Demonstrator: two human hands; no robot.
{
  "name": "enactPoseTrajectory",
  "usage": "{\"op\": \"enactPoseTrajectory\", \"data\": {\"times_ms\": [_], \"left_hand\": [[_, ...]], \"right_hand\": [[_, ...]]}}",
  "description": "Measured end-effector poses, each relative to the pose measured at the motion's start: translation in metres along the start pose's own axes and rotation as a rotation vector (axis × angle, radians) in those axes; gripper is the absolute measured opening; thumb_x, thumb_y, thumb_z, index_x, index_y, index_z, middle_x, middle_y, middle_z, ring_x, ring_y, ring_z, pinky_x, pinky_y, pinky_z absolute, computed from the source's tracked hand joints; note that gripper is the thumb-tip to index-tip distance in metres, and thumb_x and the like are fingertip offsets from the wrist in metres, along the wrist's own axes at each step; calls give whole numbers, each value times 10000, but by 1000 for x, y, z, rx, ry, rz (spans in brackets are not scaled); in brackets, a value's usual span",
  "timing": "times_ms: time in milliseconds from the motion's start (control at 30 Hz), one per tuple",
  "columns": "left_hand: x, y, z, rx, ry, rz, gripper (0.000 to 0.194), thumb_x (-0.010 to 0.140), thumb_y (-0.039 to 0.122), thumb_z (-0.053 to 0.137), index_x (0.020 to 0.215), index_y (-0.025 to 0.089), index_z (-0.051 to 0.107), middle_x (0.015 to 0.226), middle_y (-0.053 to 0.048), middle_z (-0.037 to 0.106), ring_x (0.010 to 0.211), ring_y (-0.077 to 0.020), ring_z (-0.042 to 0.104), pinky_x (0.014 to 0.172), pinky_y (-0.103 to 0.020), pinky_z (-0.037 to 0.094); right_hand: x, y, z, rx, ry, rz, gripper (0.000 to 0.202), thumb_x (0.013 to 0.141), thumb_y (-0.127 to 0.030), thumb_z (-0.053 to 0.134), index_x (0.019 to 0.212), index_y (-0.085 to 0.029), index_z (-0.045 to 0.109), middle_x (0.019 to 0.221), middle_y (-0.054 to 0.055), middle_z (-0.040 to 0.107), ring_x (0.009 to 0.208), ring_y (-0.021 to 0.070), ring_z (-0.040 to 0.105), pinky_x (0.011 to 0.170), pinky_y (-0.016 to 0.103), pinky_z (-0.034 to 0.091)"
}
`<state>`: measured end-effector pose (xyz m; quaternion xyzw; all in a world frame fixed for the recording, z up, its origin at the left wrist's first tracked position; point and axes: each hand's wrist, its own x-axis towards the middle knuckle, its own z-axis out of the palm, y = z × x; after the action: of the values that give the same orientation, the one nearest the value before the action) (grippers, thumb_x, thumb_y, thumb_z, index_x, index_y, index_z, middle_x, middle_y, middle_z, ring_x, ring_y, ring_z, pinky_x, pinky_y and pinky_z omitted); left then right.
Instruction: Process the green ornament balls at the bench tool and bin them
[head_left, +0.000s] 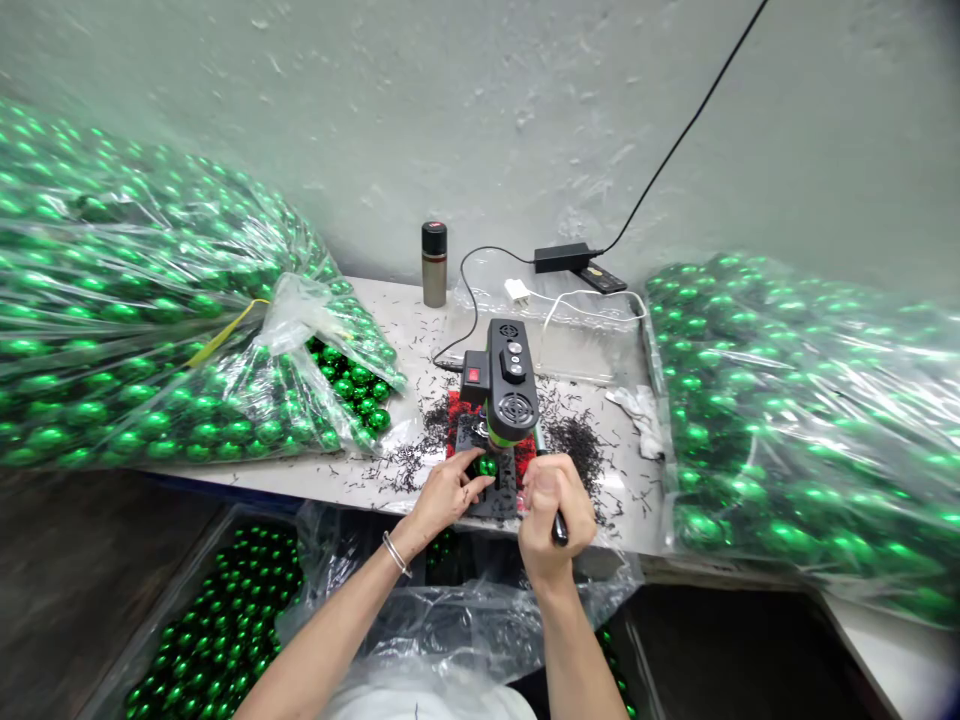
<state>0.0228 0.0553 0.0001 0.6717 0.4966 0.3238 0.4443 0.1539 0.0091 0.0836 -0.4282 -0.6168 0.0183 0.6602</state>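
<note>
A small black bench press [513, 380] with a red switch stands on the table over a dark base plate [487, 503]. A shiny green ball [487, 467] sits on that plate, beneath the press head. My left hand [448, 490] has thumb and forefinger closed on the ball from the left; the other fingers are partly hidden. The black-ended lever [559, 530] at the press's right side is wrapped in the fist of my right hand [553, 510]. Heaps of thin black scraps [577, 447] lie around the press, with red material [526, 462] under it.
Clear bags of green balls stand left [150, 330] and right [795, 400]. Below the table's front edge is a plastic-lined box of green balls [225, 610]. Behind the press are a bottle [434, 265], a power adapter [562, 257], cords and a clear tray [600, 350].
</note>
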Motion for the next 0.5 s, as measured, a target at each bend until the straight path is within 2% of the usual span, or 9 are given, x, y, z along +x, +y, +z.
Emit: {"op": "enactPoseTrajectory", "data": {"times_ms": [167, 300, 500], "left_hand": [[1, -4, 4, 3, 35, 72, 399, 869, 392, 639, 1196, 164, 661, 1000, -90, 736, 529, -135, 641, 569, -269, 530], [1, -7, 6, 29, 74, 101, 361, 874, 384, 644, 1170, 181, 671, 1022, -80, 729, 542, -122, 623, 590, -261, 537], [1, -10, 8, 81, 101, 116, 347, 866, 344, 658, 1167, 171, 669, 1029, -78, 724, 576, -127, 619, 630, -272, 548]], "right_hand": [[-15, 15, 0, -7, -1, -62, 298, 915, -86, 423, 645, -211, 423, 643, -14, 488, 602, 121, 484, 557, 273, 371], [-34, 36, 2, -55, -30, -187, 291, 942, -152, 378, 661, -214, 421, 673, -13, 506, 578, 118, 461, 617, 309, 422], [-51, 53, 10, -61, 51, -182, 335, 986, -240, 335, 658, -221, 401, 680, -18, 504, 588, 122, 498, 696, 351, 469]]}}
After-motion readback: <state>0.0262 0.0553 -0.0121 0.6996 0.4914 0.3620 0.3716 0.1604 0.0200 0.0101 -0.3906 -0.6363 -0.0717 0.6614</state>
